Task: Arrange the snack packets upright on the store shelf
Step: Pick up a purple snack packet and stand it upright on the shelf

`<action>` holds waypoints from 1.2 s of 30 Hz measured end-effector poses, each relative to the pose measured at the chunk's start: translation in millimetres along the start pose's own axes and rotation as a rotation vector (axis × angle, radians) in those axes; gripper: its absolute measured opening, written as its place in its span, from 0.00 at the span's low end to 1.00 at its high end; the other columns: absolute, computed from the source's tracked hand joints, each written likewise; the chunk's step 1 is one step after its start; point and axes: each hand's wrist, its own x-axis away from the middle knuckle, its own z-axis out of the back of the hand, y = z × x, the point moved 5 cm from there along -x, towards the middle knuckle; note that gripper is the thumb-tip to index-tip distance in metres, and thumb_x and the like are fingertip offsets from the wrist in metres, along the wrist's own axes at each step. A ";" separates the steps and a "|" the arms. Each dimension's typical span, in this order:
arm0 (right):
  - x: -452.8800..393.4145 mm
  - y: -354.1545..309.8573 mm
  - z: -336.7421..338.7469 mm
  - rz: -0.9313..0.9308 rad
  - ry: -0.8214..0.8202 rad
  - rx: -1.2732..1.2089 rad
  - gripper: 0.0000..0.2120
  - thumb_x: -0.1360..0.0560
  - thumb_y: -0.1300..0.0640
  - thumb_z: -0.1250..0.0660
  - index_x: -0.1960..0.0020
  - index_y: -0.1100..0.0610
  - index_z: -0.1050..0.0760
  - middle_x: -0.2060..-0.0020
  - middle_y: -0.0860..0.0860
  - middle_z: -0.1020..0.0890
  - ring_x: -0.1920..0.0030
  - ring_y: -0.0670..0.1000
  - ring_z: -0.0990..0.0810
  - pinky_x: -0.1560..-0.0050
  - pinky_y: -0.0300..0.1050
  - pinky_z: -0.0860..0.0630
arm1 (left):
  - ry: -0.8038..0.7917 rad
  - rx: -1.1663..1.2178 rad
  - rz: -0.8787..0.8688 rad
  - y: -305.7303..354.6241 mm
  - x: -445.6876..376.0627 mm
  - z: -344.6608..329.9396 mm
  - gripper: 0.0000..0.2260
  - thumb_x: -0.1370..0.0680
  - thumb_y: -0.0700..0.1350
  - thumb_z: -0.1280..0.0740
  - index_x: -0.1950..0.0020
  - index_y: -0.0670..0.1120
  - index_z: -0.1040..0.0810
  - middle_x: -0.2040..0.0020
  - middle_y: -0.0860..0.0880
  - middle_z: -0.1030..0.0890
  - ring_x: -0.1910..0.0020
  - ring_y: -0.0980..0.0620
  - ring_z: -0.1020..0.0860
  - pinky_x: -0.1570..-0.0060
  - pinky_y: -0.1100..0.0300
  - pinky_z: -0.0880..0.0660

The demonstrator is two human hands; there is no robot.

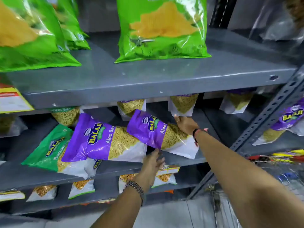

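Observation:
On the middle shelf [181,162] a purple Aloo Sev packet [148,127] is tilted on its side, held between both hands. My left hand [153,162] grips its lower purple edge from below. My right hand [184,124] presses on its upper right side, and the fingertips reach the base of an upright packet [182,104] behind. A second purple Aloo Sev packet [105,139] lies flat to the left. It overlaps a green Ratlami packet [47,148], which also lies flat. More packets stand upright at the back [131,106], with their tops hidden by the shelf above.
The grey top shelf [148,79] holds large green chip bags [161,28]. The lower shelf has small packets standing in a row [82,188]. A perforated steel upright [271,116] slants at the right. Beyond it are more purple packets [289,116] and a cart of goods [279,162].

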 end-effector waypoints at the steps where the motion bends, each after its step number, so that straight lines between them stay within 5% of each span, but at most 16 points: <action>1: -10.9 -1.9 -2.3 -0.012 -0.031 -0.024 0.25 0.20 0.47 0.54 0.34 0.62 0.30 0.33 0.64 0.28 0.33 0.63 0.30 0.34 0.51 0.35 | -0.044 0.019 0.016 -1.6 -6.7 -4.8 0.17 0.21 0.48 0.42 0.36 0.39 0.30 0.42 0.44 0.23 0.45 0.46 0.23 0.54 0.60 0.24; 3: -27.2 -2.6 -8.2 -0.074 -0.115 -0.010 0.25 0.19 0.48 0.53 0.32 0.63 0.33 0.30 0.63 0.31 0.30 0.61 0.33 0.32 0.47 0.37 | -0.047 0.083 0.054 -4.8 -14.5 -7.7 0.17 0.21 0.48 0.42 0.37 0.38 0.30 0.39 0.43 0.25 0.38 0.44 0.26 0.45 0.56 0.28; 7: -48.7 -6.6 -27.6 -0.073 -0.263 0.032 0.25 0.21 0.47 0.47 0.30 0.59 0.35 0.29 0.61 0.32 0.32 0.60 0.31 0.34 0.46 0.36 | 0.015 0.213 0.052 -7.2 -26.8 -5.8 0.15 0.21 0.46 0.40 0.40 0.37 0.28 0.45 0.42 0.24 0.43 0.44 0.26 0.40 0.53 0.30; 12: -53.8 5.7 -21.5 -0.142 -0.195 -0.048 0.27 0.25 0.46 0.37 0.34 0.63 0.30 0.34 0.61 0.27 0.35 0.59 0.27 0.41 0.44 0.30 | 0.017 0.276 0.042 -12.5 -29.9 -9.2 0.06 0.22 0.45 0.38 0.56 0.45 0.24 0.57 0.47 0.21 0.56 0.50 0.22 0.48 0.55 0.24; 14: -48.1 15.8 -15.6 -0.141 -0.131 -0.118 0.20 0.25 0.48 0.37 0.41 0.62 0.25 0.38 0.60 0.24 0.38 0.57 0.26 0.43 0.44 0.30 | -0.004 0.294 -0.003 -12.3 -29.7 -10.9 0.04 0.23 0.45 0.37 0.56 0.45 0.26 0.61 0.50 0.19 0.61 0.55 0.20 0.51 0.57 0.22; 16: -39.7 36.4 -10.8 -0.164 -0.063 -0.279 0.08 0.26 0.52 0.35 0.61 0.55 0.23 0.54 0.56 0.21 0.48 0.53 0.25 0.48 0.44 0.30 | -0.021 0.299 -0.055 -10.5 -26.6 -10.4 0.05 0.23 0.47 0.38 0.56 0.46 0.27 0.56 0.47 0.18 0.59 0.53 0.19 0.55 0.56 0.19; 18: -24.3 59.6 -7.5 -0.201 -0.007 -0.439 0.13 0.27 0.54 0.34 0.69 0.53 0.30 0.66 0.51 0.26 0.55 0.51 0.28 0.52 0.44 0.31 | 0.005 0.207 -0.088 -8.7 -20.3 -6.7 0.07 0.23 0.48 0.38 0.59 0.47 0.29 0.55 0.46 0.19 0.59 0.50 0.18 0.59 0.57 0.18; 22: 32.2 92.2 -1.8 -0.253 0.159 -0.685 0.13 0.28 0.52 0.32 0.69 0.56 0.25 0.77 0.44 0.23 0.72 0.42 0.27 0.72 0.35 0.33 | 0.062 -0.018 -0.159 -4.0 -3.7 2.5 0.07 0.22 0.48 0.39 0.59 0.50 0.30 0.52 0.47 0.21 0.55 0.45 0.20 0.65 0.60 0.20; 25: 80.8 108.8 -9.6 -0.286 0.190 -0.821 0.16 0.25 0.56 0.34 0.71 0.56 0.26 0.83 0.43 0.25 0.80 0.39 0.30 0.78 0.30 0.34 | 0.029 -0.152 -0.200 -1.1 14.5 0.8 0.06 0.21 0.47 0.40 0.59 0.50 0.31 0.56 0.49 0.21 0.59 0.48 0.21 0.66 0.60 0.22; 36: 204.8 163.8 -15.6 -0.421 0.265 -1.122 0.13 0.24 0.60 0.39 0.67 0.55 0.26 0.81 0.44 0.24 0.78 0.44 0.29 0.75 0.34 0.35 | -0.222 -0.498 -0.295 -6.3 62.7 -26.6 0.09 0.22 0.43 0.39 0.63 0.49 0.32 0.64 0.47 0.27 0.69 0.51 0.29 0.71 0.62 0.33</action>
